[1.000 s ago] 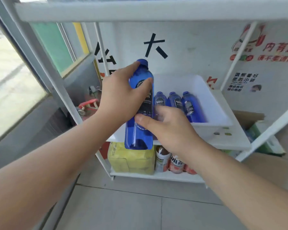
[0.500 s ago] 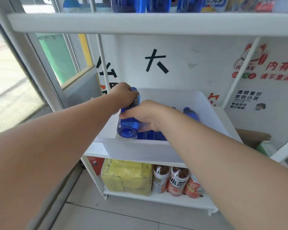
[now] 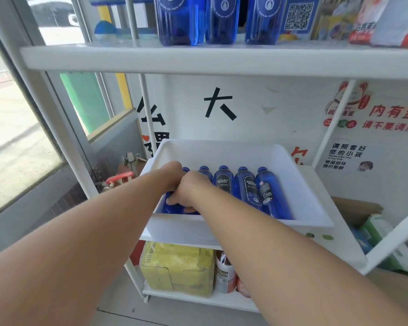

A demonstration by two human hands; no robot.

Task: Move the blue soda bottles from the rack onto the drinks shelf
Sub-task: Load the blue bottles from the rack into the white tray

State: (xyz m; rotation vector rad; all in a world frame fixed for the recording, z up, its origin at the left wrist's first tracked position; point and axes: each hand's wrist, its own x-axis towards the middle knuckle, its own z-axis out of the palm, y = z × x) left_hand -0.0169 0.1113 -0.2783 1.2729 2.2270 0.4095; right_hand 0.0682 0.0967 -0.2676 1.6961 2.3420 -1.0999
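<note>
A second ago my left hand (image 3: 172, 172) held a blue soda bottle (image 3: 172, 205) upright; now both grips, right hand (image 3: 191, 191) too, close round it lying at the white bin (image 3: 222, 151)'s front-left corner, not on the drinks shelf (image 3: 151, 60) above.

Head-worn camera looks forward and down, close over the white bin (image 3: 233, 228).

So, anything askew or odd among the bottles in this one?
One thing: the rightmost bottle in the white tray lies slanted and rolled, its label turned sideways, while its neighbours lie parallel with labels up. No spill or damage shows.
</note>
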